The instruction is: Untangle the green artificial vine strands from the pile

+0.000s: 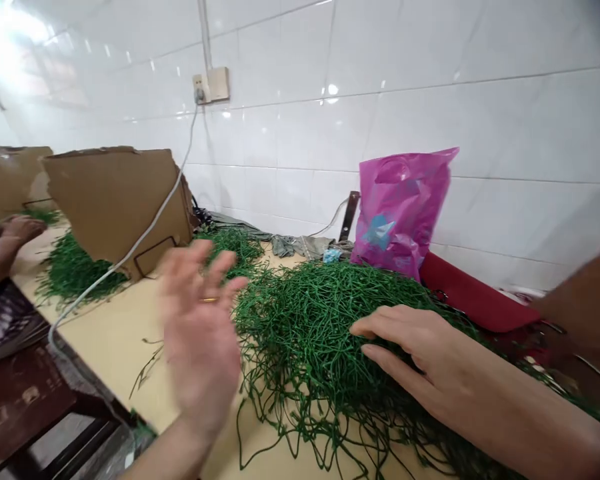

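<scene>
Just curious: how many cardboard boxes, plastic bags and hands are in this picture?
Boxes: 2
Pink bag: 1
Hands: 3, the left hand, right hand and a co-worker's hand
Total: 6

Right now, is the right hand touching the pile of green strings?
Touching. The head view shows the right hand lying flat on the pile of green strings, with its fingertips resting on the strands and no gap visible.
</scene>
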Available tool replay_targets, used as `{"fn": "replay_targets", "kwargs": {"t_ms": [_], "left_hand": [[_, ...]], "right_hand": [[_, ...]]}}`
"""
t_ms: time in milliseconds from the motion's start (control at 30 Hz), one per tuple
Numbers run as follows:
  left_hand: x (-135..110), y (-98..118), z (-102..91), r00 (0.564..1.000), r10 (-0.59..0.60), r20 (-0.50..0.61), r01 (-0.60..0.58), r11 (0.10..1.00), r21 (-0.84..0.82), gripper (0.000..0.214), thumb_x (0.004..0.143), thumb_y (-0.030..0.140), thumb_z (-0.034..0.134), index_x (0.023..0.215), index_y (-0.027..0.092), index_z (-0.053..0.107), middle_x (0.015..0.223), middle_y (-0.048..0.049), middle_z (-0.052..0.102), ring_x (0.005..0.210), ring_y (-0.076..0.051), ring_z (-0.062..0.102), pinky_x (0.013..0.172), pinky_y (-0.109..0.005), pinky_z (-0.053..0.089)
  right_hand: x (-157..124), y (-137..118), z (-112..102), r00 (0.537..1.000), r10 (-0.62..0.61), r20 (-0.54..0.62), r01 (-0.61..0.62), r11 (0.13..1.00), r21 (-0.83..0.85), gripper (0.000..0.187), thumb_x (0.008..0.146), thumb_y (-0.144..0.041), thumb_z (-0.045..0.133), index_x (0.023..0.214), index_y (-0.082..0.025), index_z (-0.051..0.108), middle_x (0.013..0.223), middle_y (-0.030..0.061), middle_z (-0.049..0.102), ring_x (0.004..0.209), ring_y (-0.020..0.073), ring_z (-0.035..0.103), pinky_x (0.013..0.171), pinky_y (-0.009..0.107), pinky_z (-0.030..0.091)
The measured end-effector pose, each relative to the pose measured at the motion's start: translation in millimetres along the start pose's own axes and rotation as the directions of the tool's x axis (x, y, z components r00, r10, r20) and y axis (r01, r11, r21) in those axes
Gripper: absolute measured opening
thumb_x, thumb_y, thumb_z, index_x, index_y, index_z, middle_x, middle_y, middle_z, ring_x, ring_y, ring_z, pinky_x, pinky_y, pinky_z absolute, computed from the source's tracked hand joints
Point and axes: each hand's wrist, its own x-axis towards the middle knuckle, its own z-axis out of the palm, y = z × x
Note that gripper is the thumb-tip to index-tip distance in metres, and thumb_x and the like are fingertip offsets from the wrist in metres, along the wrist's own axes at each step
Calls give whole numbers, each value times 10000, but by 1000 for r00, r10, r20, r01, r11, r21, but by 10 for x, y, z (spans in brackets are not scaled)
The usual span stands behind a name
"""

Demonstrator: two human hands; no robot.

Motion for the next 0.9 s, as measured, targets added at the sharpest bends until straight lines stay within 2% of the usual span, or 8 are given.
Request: {"fn": "replay_targets", "kwargs": {"t_ms": [100,200,333,467,567,667,767,900], "left_hand": [[-191,-259,338,910,-251,330,235,968,90,299,996,343,522,1282,274,576,1336,-84,576,1215,-222,579,959,-353,537],[-300,-449,528,844,-342,413,309,940,145,246,972,253,563,1216,234,592,1335,-96,549,1169,-204,600,953,-339,525],[-254,-493,527,819,-358,449,260,928,267,166,961,238,570,1114,214,631,1333,-104,534,1186,-203,577,907,-301,535],[-17,-466,316,781,-376,499,87,856,509,207,961,272,567,1157,238,625,1395,-97,509,1276,-229,520,973,-347,522],[174,-470,84,752,-474,459,-17,681,732,274,977,355,530,1225,263,599,1441,-91,492,1193,-242,576,970,-413,532],[354,-542,-194,766,-518,380,-113,474,873,373,981,427,476,1297,246,559,1472,-117,473,1087,-260,629,956,-475,538],[581,-723,-504,792,-492,362,-254,273,928,450,950,443,481,1318,195,553,1465,-144,498,1283,-337,536,1061,-528,464],[953,-995,-750,836,-480,267,-251,98,963,474,920,439,460,1255,130,591,1349,-192,591,1226,-366,574,1021,-521,473]], "right_hand": [[-35,93,47,987,-134,-93,128,989,-68,291,1018,-314,402,1017,-242,685,958,53,781,847,248,744,671,384,584],[-111,216,141,965,-214,-151,198,974,-113,280,1021,-344,407,1069,-260,670,978,36,790,860,243,751,721,380,592],[-193,340,220,969,-160,-190,143,985,-97,273,1006,-382,450,1120,-260,667,1032,41,791,890,247,751,791,388,587],[-155,382,170,968,-176,-178,162,983,-88,237,982,-319,478,1070,-258,690,982,32,802,847,246,762,741,381,585],[-96,371,112,966,-183,-183,165,980,-107,254,988,-268,437,1015,-246,689,912,28,803,765,224,766,656,361,585],[-72,360,91,969,-157,-190,133,982,-134,297,992,-238,387,923,-250,675,863,36,798,677,210,753,543,342,557],[-86,398,83,974,-129,-185,103,984,-143,290,976,-205,387,892,-258,660,863,38,796,650,202,742,526,332,541],[-82,460,50,985,-81,-153,64,992,-113,221,939,-168,451,934,-255,654,867,34,788,657,201,729,568,332,533]]}}
